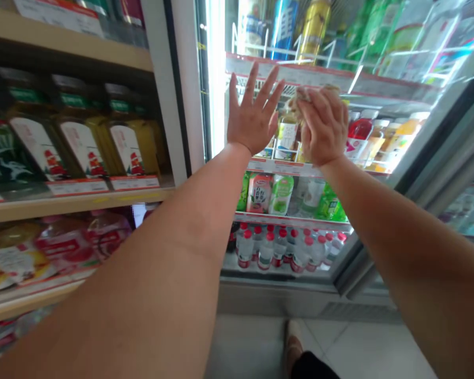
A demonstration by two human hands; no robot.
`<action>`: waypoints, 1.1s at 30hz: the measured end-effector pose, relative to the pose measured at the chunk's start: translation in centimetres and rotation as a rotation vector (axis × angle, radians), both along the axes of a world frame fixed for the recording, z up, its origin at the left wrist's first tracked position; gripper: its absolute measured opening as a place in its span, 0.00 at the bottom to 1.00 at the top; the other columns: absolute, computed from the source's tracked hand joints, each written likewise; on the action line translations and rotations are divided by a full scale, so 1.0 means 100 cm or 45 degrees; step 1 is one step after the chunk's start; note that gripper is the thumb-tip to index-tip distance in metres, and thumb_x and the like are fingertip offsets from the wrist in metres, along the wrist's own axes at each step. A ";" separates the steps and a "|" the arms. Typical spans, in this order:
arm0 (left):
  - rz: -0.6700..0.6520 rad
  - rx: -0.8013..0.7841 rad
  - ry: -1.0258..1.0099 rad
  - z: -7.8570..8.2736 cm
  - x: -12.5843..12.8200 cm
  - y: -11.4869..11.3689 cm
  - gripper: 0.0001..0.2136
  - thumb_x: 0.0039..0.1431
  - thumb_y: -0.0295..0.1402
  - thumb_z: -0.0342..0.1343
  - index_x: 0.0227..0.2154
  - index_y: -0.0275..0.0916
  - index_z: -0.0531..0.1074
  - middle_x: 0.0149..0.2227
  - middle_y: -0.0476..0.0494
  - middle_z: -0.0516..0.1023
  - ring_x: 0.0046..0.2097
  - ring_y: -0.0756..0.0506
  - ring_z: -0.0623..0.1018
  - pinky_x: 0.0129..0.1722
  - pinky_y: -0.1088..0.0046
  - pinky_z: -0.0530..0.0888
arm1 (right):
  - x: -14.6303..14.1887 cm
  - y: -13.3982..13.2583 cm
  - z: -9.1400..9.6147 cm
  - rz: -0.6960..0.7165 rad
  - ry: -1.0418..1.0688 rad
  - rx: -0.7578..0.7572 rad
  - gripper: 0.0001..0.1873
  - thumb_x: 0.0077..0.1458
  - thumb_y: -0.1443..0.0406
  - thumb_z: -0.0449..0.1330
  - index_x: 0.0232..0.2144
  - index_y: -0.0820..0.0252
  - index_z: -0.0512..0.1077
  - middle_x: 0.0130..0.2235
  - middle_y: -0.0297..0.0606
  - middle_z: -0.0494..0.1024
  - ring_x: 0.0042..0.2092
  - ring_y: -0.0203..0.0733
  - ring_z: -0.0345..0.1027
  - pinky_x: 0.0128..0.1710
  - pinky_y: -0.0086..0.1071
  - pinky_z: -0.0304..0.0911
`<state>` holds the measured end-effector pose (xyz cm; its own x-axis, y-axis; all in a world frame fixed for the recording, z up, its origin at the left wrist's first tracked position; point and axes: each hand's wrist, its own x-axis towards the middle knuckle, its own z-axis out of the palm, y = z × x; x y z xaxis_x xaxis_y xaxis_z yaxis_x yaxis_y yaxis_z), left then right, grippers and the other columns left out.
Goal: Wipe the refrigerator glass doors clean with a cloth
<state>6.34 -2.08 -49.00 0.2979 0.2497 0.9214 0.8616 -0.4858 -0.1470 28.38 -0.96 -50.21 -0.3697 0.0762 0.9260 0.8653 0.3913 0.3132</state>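
Observation:
My left hand (254, 116) is raised against the glass door (237, 281) of a lit drinks fridge, its fingers spread and nothing in it. To its right, my right hand (324, 123) is closed on a crumpled beige cloth (293, 105) held up at the glass. Part of the cloth is hidden beneath the fingers. Behind the hands, a bottle with a white label (286, 136) and a red drink bottle (359, 131) stand on a shelf inside the fridge.
Shelves on the left hold large amber bottles (130, 142) and pink bottles (65, 242). Lower in the fridge are cartons (259, 193) and several red-capped water bottles (266, 252). A grey door frame (363, 263) runs along the right. My foot (294, 342) is on the tiled floor (359, 347).

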 end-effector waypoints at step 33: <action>-0.011 -0.094 -0.010 0.003 0.003 -0.005 0.35 0.64 0.36 0.44 0.75 0.52 0.52 0.74 0.70 0.36 0.74 0.47 0.24 0.73 0.51 0.18 | -0.004 0.000 -0.018 0.093 0.024 0.226 0.28 0.73 0.58 0.43 0.66 0.53 0.71 0.68 0.40 0.70 0.69 0.58 0.60 0.68 0.56 0.55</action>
<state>6.60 -2.56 -48.73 0.2930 0.3142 0.9030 0.8584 -0.5025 -0.1037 27.96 -0.93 -51.96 -0.3505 -0.1154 0.9294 0.8431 0.3933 0.3668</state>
